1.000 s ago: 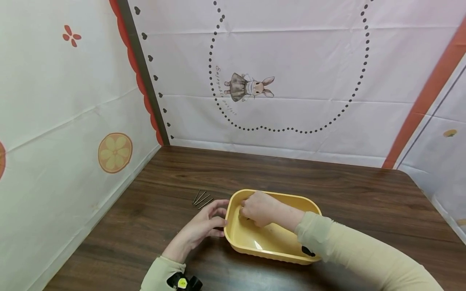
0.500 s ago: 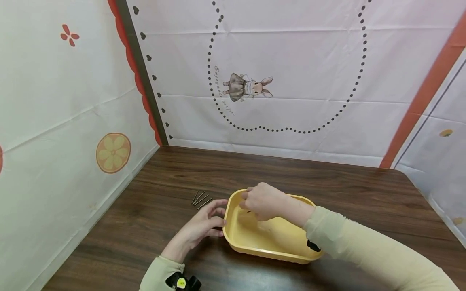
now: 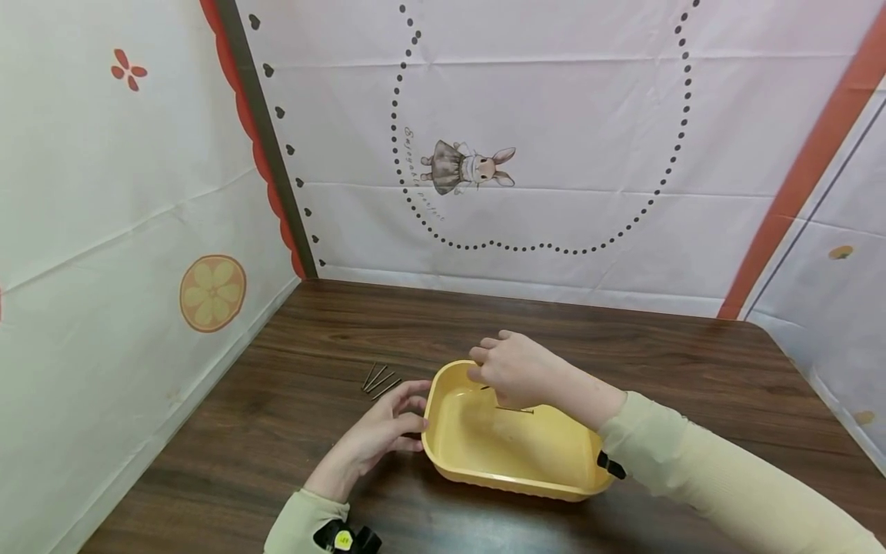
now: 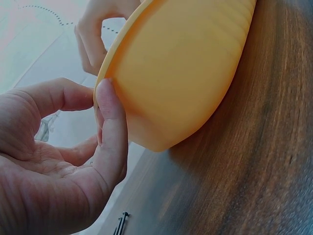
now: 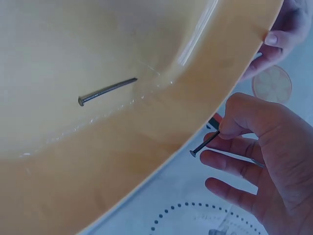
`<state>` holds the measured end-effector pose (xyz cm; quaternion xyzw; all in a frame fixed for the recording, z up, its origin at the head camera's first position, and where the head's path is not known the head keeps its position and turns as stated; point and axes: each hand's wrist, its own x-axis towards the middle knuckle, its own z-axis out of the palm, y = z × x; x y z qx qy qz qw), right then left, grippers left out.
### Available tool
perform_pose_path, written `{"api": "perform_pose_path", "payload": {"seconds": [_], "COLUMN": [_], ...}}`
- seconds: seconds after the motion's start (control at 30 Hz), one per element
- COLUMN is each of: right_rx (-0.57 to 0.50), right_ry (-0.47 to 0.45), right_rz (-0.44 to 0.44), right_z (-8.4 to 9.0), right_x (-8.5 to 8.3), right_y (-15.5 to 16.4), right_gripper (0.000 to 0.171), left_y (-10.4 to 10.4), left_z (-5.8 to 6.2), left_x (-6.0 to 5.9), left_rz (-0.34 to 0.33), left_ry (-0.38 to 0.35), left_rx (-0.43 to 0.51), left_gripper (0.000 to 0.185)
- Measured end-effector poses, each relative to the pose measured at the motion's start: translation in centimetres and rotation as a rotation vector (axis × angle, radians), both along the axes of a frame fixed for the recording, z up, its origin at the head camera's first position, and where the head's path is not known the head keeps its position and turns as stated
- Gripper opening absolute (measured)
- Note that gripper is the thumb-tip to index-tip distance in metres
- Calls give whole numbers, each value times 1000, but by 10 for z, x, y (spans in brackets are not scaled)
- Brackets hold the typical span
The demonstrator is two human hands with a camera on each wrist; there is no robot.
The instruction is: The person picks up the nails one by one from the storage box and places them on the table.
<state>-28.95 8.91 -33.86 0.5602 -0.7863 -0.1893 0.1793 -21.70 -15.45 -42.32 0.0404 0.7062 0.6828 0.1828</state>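
Observation:
A yellow plastic tub (image 3: pixel 443 454) stands on the dark wooden table (image 3: pixel 291 454). One nail (image 3: pixel 515 410) lies on the tub's floor, the same nail (image 5: pixel 107 91) showing in the right wrist view. My right hand (image 3: pixel 515 369) hovers over the tub's far left rim and pinches another nail (image 5: pixel 204 144) between thumb and finger. My left hand (image 3: pixel 388 427) rests against the tub's left end, its thumb (image 4: pixel 110 127) and a fingertip touching the outer wall (image 4: pixel 181 73) just under the rim.
A few loose nails (image 3: pixel 379 380) lie on the table left of the tub, just beyond my left hand. Printed cloth walls close in the table at the back (image 3: pixel 554 192) and on the left (image 3: pixel 138 231).
My right hand has risen out of the tub with a nail pinched in it and drawn up over the far rim. The left hand stays against the tub's end.

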Motion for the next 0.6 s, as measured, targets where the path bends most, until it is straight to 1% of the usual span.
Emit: {"api": "perform_pose_path", "payload": {"seconds": [0.27, 0.6], "right_rx": [-97, -172], "right_ry": [50, 93], "right_rz": [28, 48], "right_z": [3, 7], "right_x": [-6, -7], "right_y": [12, 22], "right_gripper": [22, 22], "left_y": [0, 0], "left_z": [0, -1], "left_x": [-1, -1], "left_rz": [9, 6], "left_ry": [7, 7], "left_rx": [-9, -4], "left_gripper": [64, 65]}}
